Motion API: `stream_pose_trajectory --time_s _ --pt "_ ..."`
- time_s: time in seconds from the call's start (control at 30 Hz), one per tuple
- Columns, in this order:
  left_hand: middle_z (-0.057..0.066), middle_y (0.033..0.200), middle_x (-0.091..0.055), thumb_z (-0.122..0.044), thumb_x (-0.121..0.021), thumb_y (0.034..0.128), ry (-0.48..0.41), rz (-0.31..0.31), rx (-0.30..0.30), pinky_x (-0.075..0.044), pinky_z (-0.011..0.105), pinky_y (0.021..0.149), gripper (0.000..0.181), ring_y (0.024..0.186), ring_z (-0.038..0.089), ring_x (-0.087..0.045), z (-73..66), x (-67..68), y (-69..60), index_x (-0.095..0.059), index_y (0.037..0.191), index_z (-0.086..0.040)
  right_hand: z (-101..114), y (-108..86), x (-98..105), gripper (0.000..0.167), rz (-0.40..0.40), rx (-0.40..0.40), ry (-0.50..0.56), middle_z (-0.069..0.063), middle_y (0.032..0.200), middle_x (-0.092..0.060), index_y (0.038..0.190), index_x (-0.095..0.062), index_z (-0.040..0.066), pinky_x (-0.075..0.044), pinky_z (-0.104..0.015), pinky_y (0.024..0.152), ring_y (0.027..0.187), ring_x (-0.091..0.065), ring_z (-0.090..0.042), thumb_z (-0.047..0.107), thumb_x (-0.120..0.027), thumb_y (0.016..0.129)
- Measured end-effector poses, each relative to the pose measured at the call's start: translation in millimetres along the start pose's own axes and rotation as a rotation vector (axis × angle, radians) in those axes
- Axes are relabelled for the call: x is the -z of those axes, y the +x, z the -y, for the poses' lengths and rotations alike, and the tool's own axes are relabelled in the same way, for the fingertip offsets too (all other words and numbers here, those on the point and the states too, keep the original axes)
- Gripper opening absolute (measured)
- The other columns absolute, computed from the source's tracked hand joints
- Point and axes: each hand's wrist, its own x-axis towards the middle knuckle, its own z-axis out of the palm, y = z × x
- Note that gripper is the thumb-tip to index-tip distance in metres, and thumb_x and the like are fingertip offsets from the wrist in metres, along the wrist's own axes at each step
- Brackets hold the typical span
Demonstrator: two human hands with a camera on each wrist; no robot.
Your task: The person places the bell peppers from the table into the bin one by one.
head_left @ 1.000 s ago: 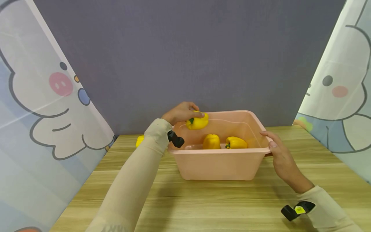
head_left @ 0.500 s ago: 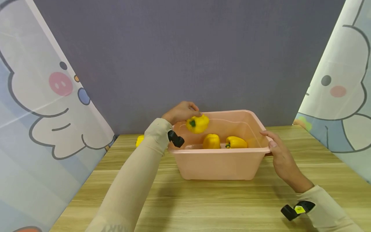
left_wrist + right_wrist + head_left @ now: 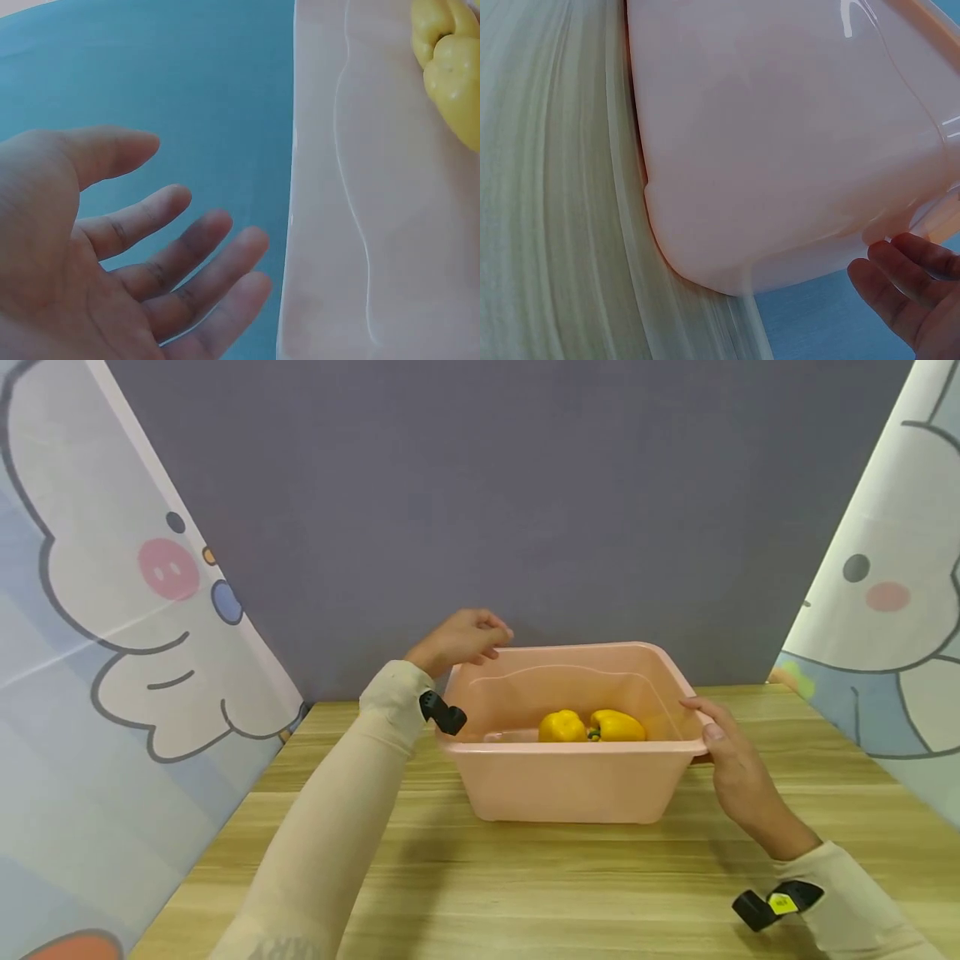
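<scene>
A pink plastic tub [image 3: 573,781] stands on the table. Two yellow bell peppers show inside it, a blocky one [image 3: 562,727] near the middle and one lying on its side [image 3: 617,726] to its right. My left hand [image 3: 463,638] hovers by the tub's far left corner, holding nothing; in the left wrist view its fingers [image 3: 210,274] are spread and relaxed. With thumb on the rim and fingers against the outer side, my right hand [image 3: 738,777] grips the tub's right end. The tub's front wall hides part of its floor.
A wood-grain table [image 3: 600,885] carries the tub. Close behind it rises a dark grey panel [image 3: 525,502]. Cartoon-printed sheets stand at the left [image 3: 127,693] and right [image 3: 862,635]. My left sleeve [image 3: 322,827] covers part of the table.
My left hand has let go of its yellow bell pepper and risen slightly. The middle pepper in the tub now appears turned and farther right. My right hand keeps its hold.
</scene>
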Motion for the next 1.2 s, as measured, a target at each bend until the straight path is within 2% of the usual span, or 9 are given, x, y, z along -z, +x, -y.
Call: stream_pose_trajectory --time_s 0.27,0.43,0.7,0.8,1.0,1.2 --pt "0.012 0.121 -0.061 -0.028 -0.058 0.102 -0.055 -0.039 -0.015 -0.049 0.045 0.096 0.033 0.116 0.035 -0.061 10.1 8.9 -9.9 -0.06 0.126 -0.006 1 -1.6 5 0.042 -0.016 0.001 0.0 0.009 0.133 -0.049 0.146 -0.042 0.0 -0.048 -0.016 0.074 0.09 -0.059 -0.004 0.007 -0.024 0.109" --pt "0.013 0.12 -0.063 -0.025 -0.057 0.1021 -0.08 -0.085 0.0 -0.05 0.042 0.092 0.031 0.115 0.035 -0.062 16.0 12.5 -15.5 -0.061 0.124 -0.005 1 -1.0 7 0.042 -0.017 -0.007 -0.019 0.011 0.134 -0.049 0.147 -0.042 0.002 -0.048 -0.016 0.075 0.091 -0.058 -0.003 0.008 -0.024 0.109" --pt "0.016 0.122 -0.062 -0.025 -0.053 0.1048 -0.129 -0.125 0.022 -0.048 0.044 0.098 0.029 0.109 0.03 -0.063 28.4 22.4 -28.4 -0.06 0.125 -0.006 1 -3.5 5 0.042 -0.022 -0.018 -0.011 0.011 0.134 -0.048 0.145 -0.043 0.0 -0.047 -0.016 0.074 0.091 -0.058 -0.004 0.01 -0.024 0.109" --pt "0.019 0.125 -0.06 -0.026 -0.053 0.1048 -0.136 -0.137 0.013 -0.047 0.046 0.1 0.031 0.109 0.031 -0.062 35.6 25.1 -36.5 -0.059 0.126 -0.005 2 -4.4 5 0.042 -0.024 -0.016 -0.015 0.012 0.135 -0.047 0.145 -0.043 0.0 -0.047 -0.015 0.074 0.092 -0.058 -0.003 0.01 -0.023 0.109" --pt "0.01 0.122 -0.063 -0.031 -0.055 0.1039 -0.115 -0.184 0.015 -0.048 0.045 0.098 0.031 0.11 0.027 -0.062 53.3 26.5 -53.9 -0.06 0.125 -0.009 2 -6.0 7 0.042 -0.039 -0.01 0.001 0.009 0.133 -0.05 0.144 -0.044 -0.002 -0.048 -0.016 0.073 0.091 -0.059 -0.004 0.01 -0.023 0.109" --pt "0.009 0.121 -0.064 -0.033 -0.056 0.1038 -0.126 -0.224 0.026 -0.047 0.048 0.1 0.031 0.113 0.028 -0.062 75.7 27.7 -65.1 -0.06 0.126 -0.01 0 -6.1 5 0.043 -0.046 0.002 0.018 0.006 0.134 -0.05 0.144 -0.043 -0.003 -0.048 -0.015 0.075 0.092 -0.06 -0.005 0.009 -0.022 0.109"
